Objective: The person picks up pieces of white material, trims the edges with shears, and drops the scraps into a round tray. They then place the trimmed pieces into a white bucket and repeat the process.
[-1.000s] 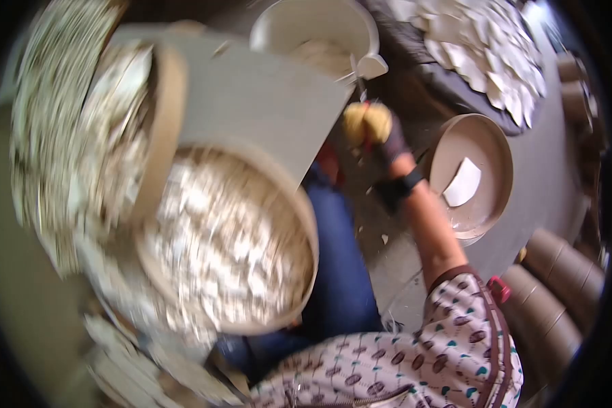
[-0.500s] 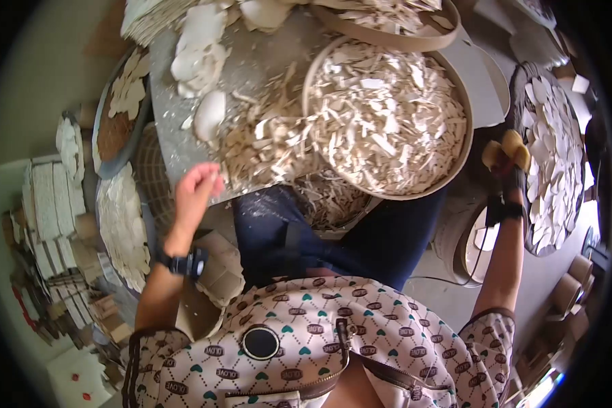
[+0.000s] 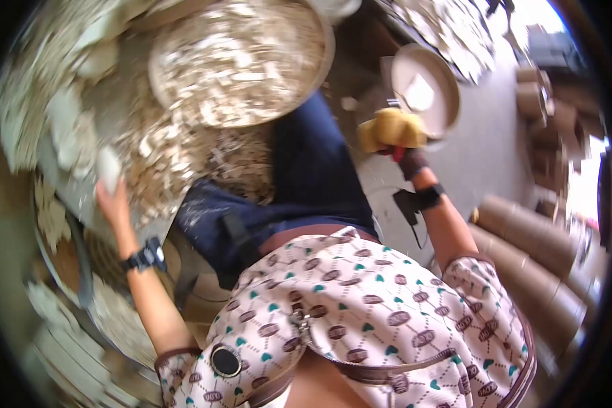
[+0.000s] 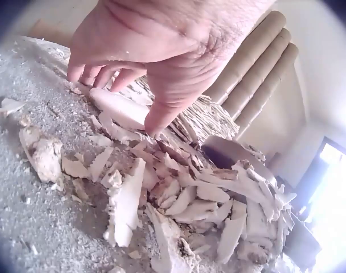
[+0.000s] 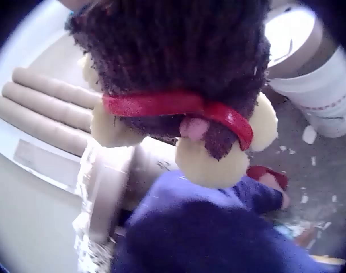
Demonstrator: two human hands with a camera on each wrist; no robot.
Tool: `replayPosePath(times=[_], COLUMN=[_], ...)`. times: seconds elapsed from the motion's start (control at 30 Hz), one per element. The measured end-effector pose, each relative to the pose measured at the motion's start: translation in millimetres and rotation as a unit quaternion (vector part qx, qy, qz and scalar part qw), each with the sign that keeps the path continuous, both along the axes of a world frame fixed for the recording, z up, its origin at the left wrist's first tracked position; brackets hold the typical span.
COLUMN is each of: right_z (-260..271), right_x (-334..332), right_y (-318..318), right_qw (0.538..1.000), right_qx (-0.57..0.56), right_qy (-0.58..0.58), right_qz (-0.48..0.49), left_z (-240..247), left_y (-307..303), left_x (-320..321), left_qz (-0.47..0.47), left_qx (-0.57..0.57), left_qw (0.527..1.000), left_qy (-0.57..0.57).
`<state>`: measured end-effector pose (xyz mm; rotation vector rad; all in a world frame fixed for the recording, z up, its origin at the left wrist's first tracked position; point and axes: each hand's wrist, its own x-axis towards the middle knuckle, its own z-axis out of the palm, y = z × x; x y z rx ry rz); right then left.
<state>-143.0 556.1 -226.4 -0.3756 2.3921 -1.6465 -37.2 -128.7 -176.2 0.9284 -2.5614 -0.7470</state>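
At the left, my bare left hand (image 3: 112,200) has its fingertips at a flat, smooth white piece (image 3: 108,168) on the grey tabletop. Up close in the left wrist view, thumb and fingers lie on either side of this pale piece (image 4: 120,108) and pinch it. Broken beige and white scraps (image 4: 187,199) lie around it. My right hand (image 3: 394,129), in a dark glove with yellow finger covers, is held out at the right, above the floor. It grips a metal tool with a red handle (image 5: 156,104); the tool's working end is mostly hidden.
A wide round tray (image 3: 328,64) heaped with pale scraps stands on the table beside a loose scrap pile (image 3: 156,153). A round tub (image 3: 452,105) with one white piece inside is just beyond my right hand. Brown cylinders (image 3: 523,265) lie at the right.
The head view has swung right, then left. Since half a second ago, my left hand has come to the white piece. My right hand keeps its grip on the red-handled tool and is now near the tub.
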Motion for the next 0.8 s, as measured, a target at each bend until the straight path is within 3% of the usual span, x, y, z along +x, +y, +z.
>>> replayPosePath(times=[0.13,0.17,0.2,0.23,0.27,0.3,0.57,0.77,0.8], right_z=[-177.9,-168.6,-157.5,-121.4,-80.8,-85.2,-218.1,-275.9,-282.8], right_x=[48.1,57.7,67.7,57.6,46.8,43.1,-6.3,-24.3,-25.8], right_y=[37.3,33.8,29.2,7.6,-16.0,-17.3,-19.8,-17.6,-16.5], right_qw=[0.963,0.939,0.906,0.913,0.879,0.860,0.803,0.756,0.746], right_qx=[0.264,0.333,0.403,0.314,0.232,0.192,0.042,-0.048,-0.055], right_qy=[0.004,-0.043,-0.087,-0.262,-0.407,-0.454,-0.545,-0.583,-0.586], right_qz=[0.049,0.067,0.092,0.016,-0.095,-0.133,-0.237,-0.295,-0.311], left_z=[19.6,27.6,32.2,36.4,46.2,54.2,128.1,180.8,186.1], left_y=[14.0,15.7,12.0,2.1,4.3,7.5,41.2,44.6,47.7], left_x=[0.0,-0.8,-1.2,1.4,3.5,3.4,9.5,17.1,11.7], left_qz=[-0.031,-0.043,-0.037,-0.027,-0.022,-0.018,0.026,0.020,0.036], left_qx=[-0.010,-0.024,0.041,0.109,0.121,0.134,0.157,0.041,0.062], left_qw=[0.999,0.998,0.998,0.993,0.991,0.988,0.967,0.934,0.931], left_qy=[-0.027,-0.034,-0.031,-0.033,-0.057,-0.075,-0.198,-0.354,-0.358])
